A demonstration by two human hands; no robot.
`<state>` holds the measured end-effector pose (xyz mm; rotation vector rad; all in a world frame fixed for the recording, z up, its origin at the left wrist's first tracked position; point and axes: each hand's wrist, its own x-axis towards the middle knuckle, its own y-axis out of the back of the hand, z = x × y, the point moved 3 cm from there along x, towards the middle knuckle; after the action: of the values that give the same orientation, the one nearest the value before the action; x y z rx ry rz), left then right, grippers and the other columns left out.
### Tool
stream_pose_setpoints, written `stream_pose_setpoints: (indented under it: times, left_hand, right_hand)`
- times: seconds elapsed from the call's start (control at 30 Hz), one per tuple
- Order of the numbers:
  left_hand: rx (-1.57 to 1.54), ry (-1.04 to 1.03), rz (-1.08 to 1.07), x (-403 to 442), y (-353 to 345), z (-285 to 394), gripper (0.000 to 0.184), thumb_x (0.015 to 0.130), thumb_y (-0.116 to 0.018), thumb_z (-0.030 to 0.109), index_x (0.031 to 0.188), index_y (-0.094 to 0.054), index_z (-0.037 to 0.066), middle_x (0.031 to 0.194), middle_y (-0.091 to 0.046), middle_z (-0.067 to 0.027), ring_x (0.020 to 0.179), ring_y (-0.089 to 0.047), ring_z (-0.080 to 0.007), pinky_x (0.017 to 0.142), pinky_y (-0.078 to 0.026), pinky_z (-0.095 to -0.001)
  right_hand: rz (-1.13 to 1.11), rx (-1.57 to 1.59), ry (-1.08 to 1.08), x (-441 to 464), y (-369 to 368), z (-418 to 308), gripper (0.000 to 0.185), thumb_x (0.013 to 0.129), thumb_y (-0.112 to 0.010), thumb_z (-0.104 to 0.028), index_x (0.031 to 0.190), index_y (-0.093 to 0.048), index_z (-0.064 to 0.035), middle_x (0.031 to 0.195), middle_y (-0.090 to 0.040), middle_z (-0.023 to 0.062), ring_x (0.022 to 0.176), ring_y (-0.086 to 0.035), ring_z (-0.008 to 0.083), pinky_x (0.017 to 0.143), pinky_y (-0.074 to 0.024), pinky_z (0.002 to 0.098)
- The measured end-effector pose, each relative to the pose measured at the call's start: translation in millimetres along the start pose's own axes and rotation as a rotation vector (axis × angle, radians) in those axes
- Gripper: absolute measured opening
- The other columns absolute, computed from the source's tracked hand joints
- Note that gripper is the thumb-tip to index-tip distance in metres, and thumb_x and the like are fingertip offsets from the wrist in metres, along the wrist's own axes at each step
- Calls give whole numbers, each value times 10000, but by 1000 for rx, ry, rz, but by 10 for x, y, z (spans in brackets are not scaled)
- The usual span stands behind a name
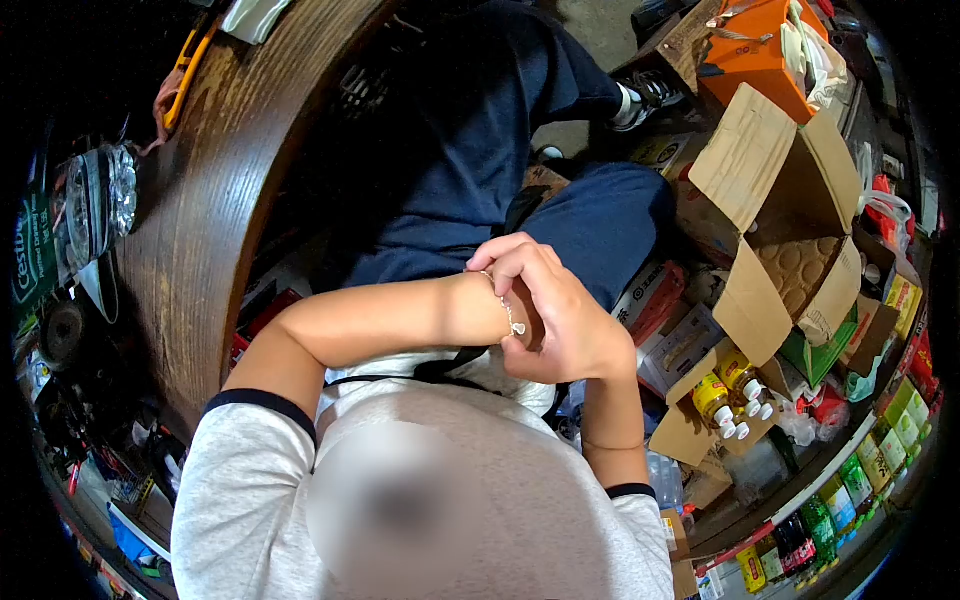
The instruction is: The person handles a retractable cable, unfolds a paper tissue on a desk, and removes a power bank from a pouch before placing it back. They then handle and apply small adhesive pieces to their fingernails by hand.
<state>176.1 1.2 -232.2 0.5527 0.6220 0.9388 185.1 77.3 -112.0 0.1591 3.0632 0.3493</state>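
Wearing a silvery bracelet (pixel 517 329) on the left wrist (pixel 485 306), with the right hand (pixel 575 322) curled around both, fingertips (pixel 480 263) at the bracelet. Cannot tell whether pinching it, nor the state of the left hand (pixel 530 312), mostly hidden. Sitting with a wooden table (pixel 215 200) left of the bracelet, an open cardboard box (pixel 748 300) and yellow-labelled bottles (pixel 712 397) to its right.

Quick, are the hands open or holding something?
Left hand: mostly hidden; can't tell.
Right hand: curled over the bracelet; can't tell if it's gripping.
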Motion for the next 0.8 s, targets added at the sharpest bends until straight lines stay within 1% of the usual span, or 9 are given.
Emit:
stream_pose_setpoints:
  times: [0.13,0.2,0.23,0.33,0.4,0.5,0.6,0.73,0.8]
  left_hand:
    - [11,16,9,73,-2,-50,199,706,-525,191,840,-592,60,932,-596,-124,887,-562,-289,805,-419,-426]
    - [17,21,9,122,-15,-89,195,704,-526,188,834,-593,59,926,-598,-125,881,-565,-289,800,-423,-423]
    - [20,25,12,146,-26,-106,193,704,-526,186,830,-594,58,924,-600,-125,878,-566,-290,797,-425,-422]
    - [44,31,13,261,-25,-227,186,702,-526,182,821,-596,57,915,-603,-127,870,-570,-291,789,-431,-418]
    - [79,34,16,361,4,-343,182,700,-526,178,814,-598,55,910,-606,-128,864,-573,-291,783,-435,-415]
    - [113,33,5,475,46,-490,176,698,-527,173,805,-600,54,902,-609,-129,855,-577,-293,775,-441,-411]
    - [129,38,-23,592,53,-620,171,696,-527,169,795,-602,52,893,-613,-131,847,-581,-294,766,-448,-407]
    - [136,59,-50,675,144,-780,163,693,-527,162,782,-605,50,882,-617,-133,835,-586,-295,755,-456,-401]
    - [143,66,-59,706,172,-830,160,692,-528,159,776,-607,48,877,-620,-134,829,-589,-296,750,-460,-399]
  right_hand:
    - [30,41,-12,-10,-48,45,447,473,-562,17,870,-376,-75,1061,-473,143,917,-489,248,847,-348,345]
    - [142,123,29,5,-69,64,407,510,-566,-32,878,-393,-51,986,-483,147,908,-486,291,847,-349,406]
    - [148,109,38,20,-69,67,407,510,-566,-32,878,-393,-51,986,-483,147,908,-486,291,847,-349,406]
    - [139,-101,48,56,-83,92,387,548,-540,-81,903,-390,-41,1035,-477,162,958,-480,320,983,-241,502]
    - [149,-171,38,89,-75,157,416,546,-553,-125,927,-400,-58,1052,-486,130,986,-472,316,982,-244,500]
    - [236,-213,49,125,-18,189,461,573,-563,-157,1003,-431,-57,1080,-513,128,1003,-491,296,975,-254,495]
    - [391,-409,100,133,85,235,528,606,-591,-270,1075,-498,-48,1081,-543,124,1009,-513,272,947,-304,484]
    - [678,-469,208,230,211,311,348,683,-549,-288,938,-582,-54,988,-601,115,912,-567,272,863,-393,405]
    - [866,-418,166,263,157,598,254,758,-486,-268,826,-605,-53,903,-628,100,840,-588,274,789,-420,374]
